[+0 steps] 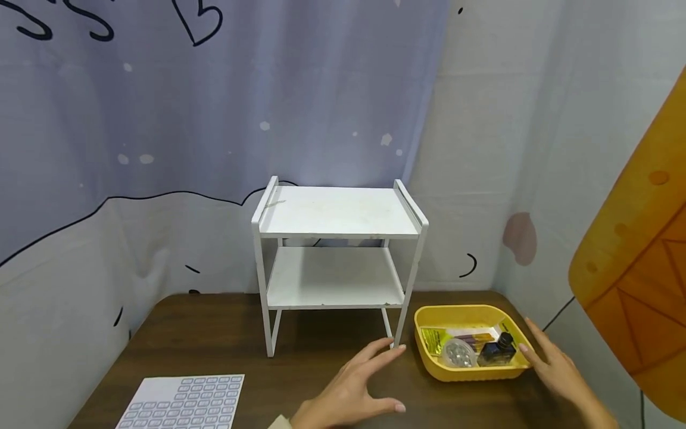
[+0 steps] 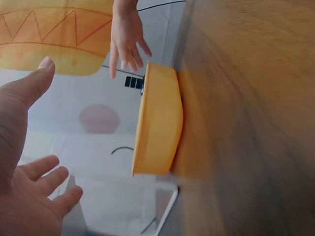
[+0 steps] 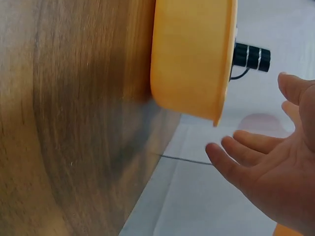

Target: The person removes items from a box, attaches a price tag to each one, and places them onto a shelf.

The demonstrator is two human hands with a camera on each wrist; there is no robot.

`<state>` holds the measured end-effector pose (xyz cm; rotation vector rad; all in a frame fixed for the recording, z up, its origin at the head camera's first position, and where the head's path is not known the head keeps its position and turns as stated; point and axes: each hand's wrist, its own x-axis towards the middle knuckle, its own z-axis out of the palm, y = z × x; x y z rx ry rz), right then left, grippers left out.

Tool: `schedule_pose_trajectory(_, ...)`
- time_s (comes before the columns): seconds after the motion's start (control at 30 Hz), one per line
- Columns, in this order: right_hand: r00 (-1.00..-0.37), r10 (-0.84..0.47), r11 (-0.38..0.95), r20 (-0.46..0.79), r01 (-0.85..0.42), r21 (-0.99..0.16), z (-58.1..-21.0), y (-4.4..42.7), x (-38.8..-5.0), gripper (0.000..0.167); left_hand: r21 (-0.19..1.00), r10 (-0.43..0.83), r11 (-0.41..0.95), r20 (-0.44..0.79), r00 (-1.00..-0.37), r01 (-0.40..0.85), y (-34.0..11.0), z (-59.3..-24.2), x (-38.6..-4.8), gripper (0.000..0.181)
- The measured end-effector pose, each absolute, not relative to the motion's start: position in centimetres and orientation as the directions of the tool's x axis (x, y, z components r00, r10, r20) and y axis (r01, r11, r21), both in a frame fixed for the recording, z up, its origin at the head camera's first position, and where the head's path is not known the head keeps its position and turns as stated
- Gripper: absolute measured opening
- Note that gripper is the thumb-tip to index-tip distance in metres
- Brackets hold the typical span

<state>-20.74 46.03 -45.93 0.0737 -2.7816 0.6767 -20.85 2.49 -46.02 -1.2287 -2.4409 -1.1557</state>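
From my remote station, I see a left hand [image 1: 347,390] spread wide and empty, a right hand [image 1: 558,368] spread and empty just beside a plastic basket [image 1: 466,374] on the wooden tabletop [image 1: 305,369]. I judge the basket light, stiff, slightly slick, best taken under the rim at both ends. Yellow and round-cornered, it holds a dark, black-capped bottle [image 1: 495,353], right of a white two-tier shelf [image 1: 343,208].

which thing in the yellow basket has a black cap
The dark bottle, toward the front right of the basket; its black cap sticks up, while the clear round container and flat packaging show none.
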Motion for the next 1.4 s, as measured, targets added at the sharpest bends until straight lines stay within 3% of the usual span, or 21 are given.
schedule_pose_trajectory(0.5, -0.996, 0.076, 0.87, 0.051, 0.041, -0.491, -47.8, 48.3, -21.6, 0.071, 0.463, 0.656, 0.269, 0.553, -0.513, 0.844, 11.8, -46.2, -24.4, 0.08)
schedule_pose_trajectory(0.77, -0.996, 0.075, 0.856, 0.038, 0.044, -0.515, -47.9, 48.4, -22.0, 0.067, 0.478, 0.626, 0.257, 0.58, -0.521, 0.84, 14.6, -45.7, -25.7, 0.075)
schedule_pose_trajectory(1.1, -0.994, 0.109, 0.87, 0.023, 0.084, -0.485, -48.1, 48.2, -21.8, 0.065, 0.518, 0.651, 0.299, 0.503, -0.569, 0.801, 17.2, -45.8, -27.3, 0.066)
schedule_pose_trajectory(1.4, -0.991, 0.134, 0.859, 0.01, 0.111, -0.5, -48.1, 47.6, -21.2, 0.063, 0.453, 0.734, 0.309, 0.445, -0.512, 0.836, 18.9, -45.4, -28.4, 0.06)
